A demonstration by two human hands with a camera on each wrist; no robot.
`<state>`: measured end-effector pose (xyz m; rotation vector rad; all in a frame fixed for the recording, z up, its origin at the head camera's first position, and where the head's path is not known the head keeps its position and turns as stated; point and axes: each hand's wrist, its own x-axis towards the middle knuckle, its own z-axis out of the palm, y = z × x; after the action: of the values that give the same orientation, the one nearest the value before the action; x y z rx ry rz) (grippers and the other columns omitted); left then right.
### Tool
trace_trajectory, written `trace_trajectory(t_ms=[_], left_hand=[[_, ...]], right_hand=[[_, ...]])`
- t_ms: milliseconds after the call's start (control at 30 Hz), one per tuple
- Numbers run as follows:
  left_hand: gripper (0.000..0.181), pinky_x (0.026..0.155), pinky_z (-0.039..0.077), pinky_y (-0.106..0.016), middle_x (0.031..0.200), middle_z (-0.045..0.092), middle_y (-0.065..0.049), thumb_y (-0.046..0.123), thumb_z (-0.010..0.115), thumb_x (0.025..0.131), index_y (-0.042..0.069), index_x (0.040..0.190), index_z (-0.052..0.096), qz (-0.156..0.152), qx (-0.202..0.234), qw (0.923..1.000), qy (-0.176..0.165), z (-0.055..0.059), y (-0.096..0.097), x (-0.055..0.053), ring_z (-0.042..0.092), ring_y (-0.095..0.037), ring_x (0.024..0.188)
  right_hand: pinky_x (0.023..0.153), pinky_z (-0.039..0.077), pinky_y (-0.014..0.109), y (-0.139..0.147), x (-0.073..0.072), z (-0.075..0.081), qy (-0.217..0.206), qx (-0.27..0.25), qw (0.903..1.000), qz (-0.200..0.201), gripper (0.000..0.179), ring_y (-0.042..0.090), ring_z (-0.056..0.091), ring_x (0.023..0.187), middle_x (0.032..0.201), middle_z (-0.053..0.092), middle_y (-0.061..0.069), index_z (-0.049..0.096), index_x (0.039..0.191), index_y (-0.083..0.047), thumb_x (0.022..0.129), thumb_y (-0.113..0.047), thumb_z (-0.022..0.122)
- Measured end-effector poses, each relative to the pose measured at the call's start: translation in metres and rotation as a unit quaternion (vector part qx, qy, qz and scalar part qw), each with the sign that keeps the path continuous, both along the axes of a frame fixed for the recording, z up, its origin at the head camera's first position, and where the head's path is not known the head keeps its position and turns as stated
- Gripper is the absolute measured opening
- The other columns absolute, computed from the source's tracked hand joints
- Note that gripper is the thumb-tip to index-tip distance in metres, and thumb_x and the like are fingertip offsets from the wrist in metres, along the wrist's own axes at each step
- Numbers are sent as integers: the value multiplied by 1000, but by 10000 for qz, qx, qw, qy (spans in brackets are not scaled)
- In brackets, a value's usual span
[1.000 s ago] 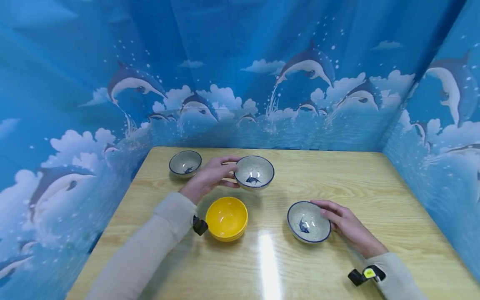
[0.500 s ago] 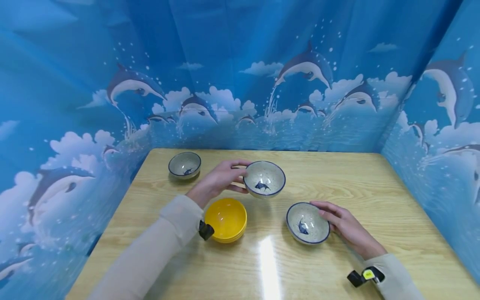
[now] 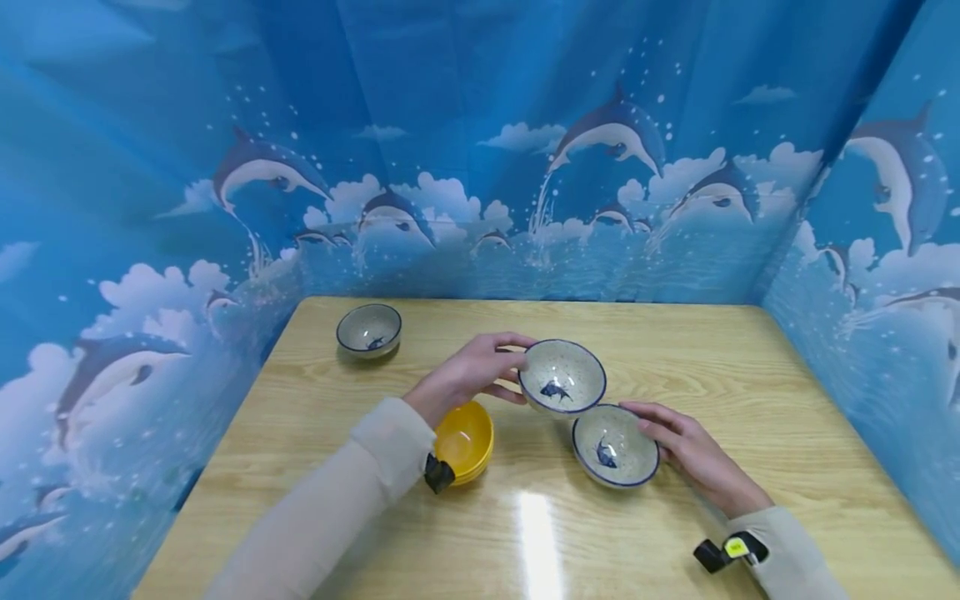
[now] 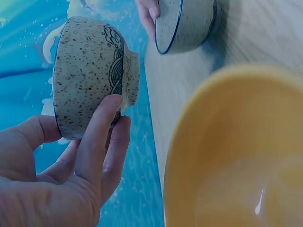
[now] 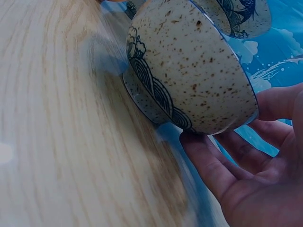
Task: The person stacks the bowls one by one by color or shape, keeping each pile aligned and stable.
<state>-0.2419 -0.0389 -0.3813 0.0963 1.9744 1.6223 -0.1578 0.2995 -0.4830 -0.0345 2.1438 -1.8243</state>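
Observation:
My left hand (image 3: 480,371) grips a speckled grey bowl (image 3: 562,375) with a blue rim and a blue fish inside, holding it up off the table. In the left wrist view, thumb and fingers pinch this bowl (image 4: 87,78) between rim and underside. Just below and to its right is a matching bowl (image 3: 617,446), whose right side my right hand (image 3: 693,450) holds. The right wrist view has that lower bowl (image 5: 194,71) standing on the table, thumb at the rim and fingers near the foot. From above, the two bowls overlap slightly; whether they touch I cannot tell.
Stacked yellow bowls (image 3: 468,442) stand left of centre, partly hidden by the left sleeve. A third fish bowl (image 3: 369,331) sits at the table's back left. The wooden table (image 3: 675,350) is walled by a blue dolphin-print curtain (image 3: 480,125).
My left hand has carried its bowl right and towards me, from behind the yellow bowls to just above the right-hand bowl. The right hand has stayed on its bowl.

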Motion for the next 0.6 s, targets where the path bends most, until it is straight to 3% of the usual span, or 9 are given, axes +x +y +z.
trace_trajectory(t_ms=[133, 267, 367, 500, 600], left_hand=[[46, 86, 69, -47, 136, 70, -16, 11, 67, 103, 14, 149, 66, -78, 118, 9999, -34, -2, 8, 5, 77, -29, 102], [46, 82, 70, -44, 134, 71, -17, 9, 67, 101, 13, 147, 67, -149, 215, 9996, -108, -4, 15, 8, 77, -30, 101], [46, 80, 70, -44, 132, 71, -16, 9, 67, 101, 13, 146, 67, -201, 216, 9995, -133, -6, 21, 10, 76, -29, 99], [47, 88, 68, -52, 127, 73, -15, 7, 66, 99, 11, 146, 68, -264, 235, 9993, -107, -10, 26, 12, 75, -28, 97], [48, 93, 66, -56, 126, 74, -15, 6, 66, 98, 11, 145, 68, -286, 272, 9992, -113, -13, 29, 13, 75, -28, 97]], right_hand=[[102, 59, 22, -1, -1, 0, -45, 61, 10000, -24, 58, -2, 64, 124, 166, 46, 14, 48, 162, -4, 114, -34, 59], [99, 59, 21, -1, -2, -2, 32, 120, 9999, -71, 57, -3, 62, 123, 152, 57, -4, 50, 161, -3, 113, -32, 60], [90, 58, 20, 0, -2, -4, 99, 230, 9996, -140, 56, -2, 60, 115, 137, 61, -17, 49, 160, 1, 113, -29, 60], [75, 52, 21, 1, -2, -5, 183, 283, 9992, -211, 53, 4, 56, 100, 126, 64, -22, 51, 157, 3, 114, -25, 59], [73, 52, 20, 1, -2, -6, 215, 205, 9993, -206, 45, 4, 56, 98, 123, 66, -22, 57, 153, -1, 114, -23, 58]])
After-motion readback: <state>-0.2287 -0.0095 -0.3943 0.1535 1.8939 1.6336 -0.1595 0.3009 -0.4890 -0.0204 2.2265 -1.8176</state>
